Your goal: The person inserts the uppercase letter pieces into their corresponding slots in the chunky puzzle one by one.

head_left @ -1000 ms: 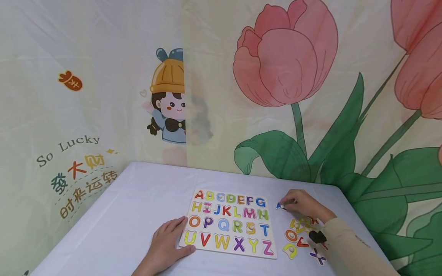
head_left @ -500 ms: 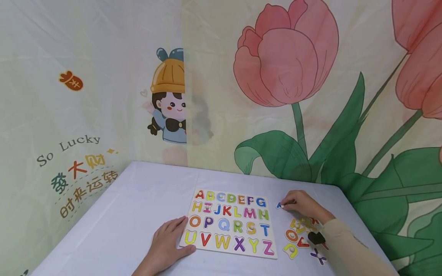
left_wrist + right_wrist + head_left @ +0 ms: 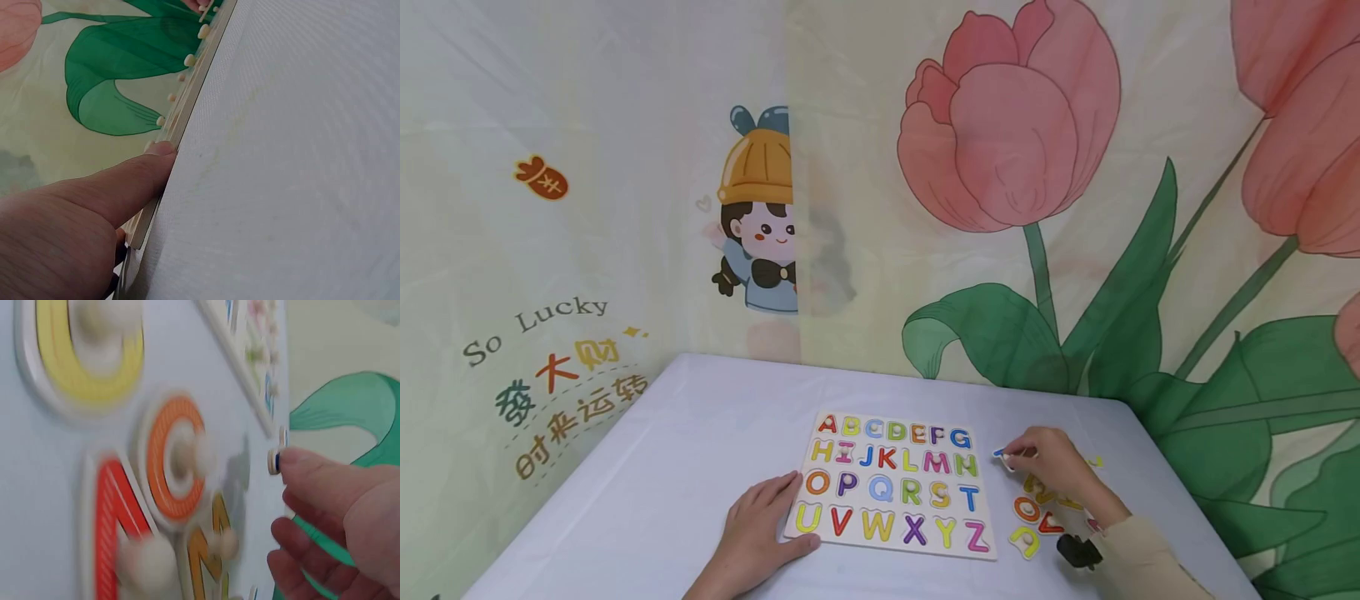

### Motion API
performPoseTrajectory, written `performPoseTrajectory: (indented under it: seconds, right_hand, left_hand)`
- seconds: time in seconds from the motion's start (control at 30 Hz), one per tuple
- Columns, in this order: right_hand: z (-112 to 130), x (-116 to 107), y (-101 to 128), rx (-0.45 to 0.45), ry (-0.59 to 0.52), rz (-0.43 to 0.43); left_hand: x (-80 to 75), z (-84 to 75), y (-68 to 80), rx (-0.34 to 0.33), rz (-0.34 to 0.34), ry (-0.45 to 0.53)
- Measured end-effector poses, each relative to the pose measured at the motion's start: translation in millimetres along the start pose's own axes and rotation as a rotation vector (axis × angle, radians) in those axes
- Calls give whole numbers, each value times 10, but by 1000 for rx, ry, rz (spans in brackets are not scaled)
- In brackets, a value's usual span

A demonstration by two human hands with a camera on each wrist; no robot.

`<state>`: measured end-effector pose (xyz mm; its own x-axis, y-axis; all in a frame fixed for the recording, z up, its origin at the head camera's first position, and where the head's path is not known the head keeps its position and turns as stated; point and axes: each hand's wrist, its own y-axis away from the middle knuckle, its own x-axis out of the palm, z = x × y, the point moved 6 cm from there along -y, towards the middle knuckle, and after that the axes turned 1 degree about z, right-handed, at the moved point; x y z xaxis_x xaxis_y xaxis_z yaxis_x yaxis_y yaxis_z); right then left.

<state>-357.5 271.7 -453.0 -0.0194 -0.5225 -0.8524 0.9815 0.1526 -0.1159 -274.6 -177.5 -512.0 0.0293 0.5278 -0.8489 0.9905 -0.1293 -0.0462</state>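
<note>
Right now my right hand (image 3: 1048, 467) pinches a small blue letter piece (image 3: 1002, 453) between thumb and fingertips, holding it just off the right edge of the alphabet puzzle board (image 3: 891, 483), level with the board's top rows; in the right wrist view the piece (image 3: 275, 460) shows edge-on at the tip of my thumb, and I cannot tell which letter it is. Just near of that hand, loose letter pieces lie on the worktop (image 3: 685, 450): an orange O (image 3: 1027, 509), a red V (image 3: 1051, 524) and a yellow J (image 3: 1025, 542), with more yellow pieces partly hidden under my hand. The right wrist view shows the orange O (image 3: 176, 457) with its pale knob, a red piece (image 3: 112, 525) beside it and a yellow one (image 3: 87, 356) further off, all blurred. My beige sleeve (image 3: 1142, 558) covers the right forearm, and a black strap (image 3: 1078, 551) sits at the wrist. My left hand (image 3: 760, 529) rests flat with fingers relaxed, gripping nothing, at the board's near left corner; in the left wrist view my thumb (image 3: 125, 181) presses against the board's edge (image 3: 181, 119). The board lies flat on the white-covered worktop, showing coloured letters from A to Z in four rows. Behind the worktop hang printed curtains, one with a large pink tulip (image 3: 1011, 125) and green leaves, another with a cartoon child in a yellow hat (image 3: 760, 217).
</note>
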Motion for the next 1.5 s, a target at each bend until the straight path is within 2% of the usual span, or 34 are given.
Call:
performPoseTrajectory:
  seconds: [0.2,0.4,0.67,1.5]
  right_hand:
    - [139,98,149,63,9,-32]
    - [320,209,293,61,-23,-50]
    - [463,352,404,115,-33,-42]
    - [596,513,447,138,-24,-83]
  left_hand:
    - [17,28,5,10,-7,-4]
    - [8,14,2,11,-8,-6]
    - [-23,-20,14,22,-17,-5]
    - [6,6,2,13,-4,-4]
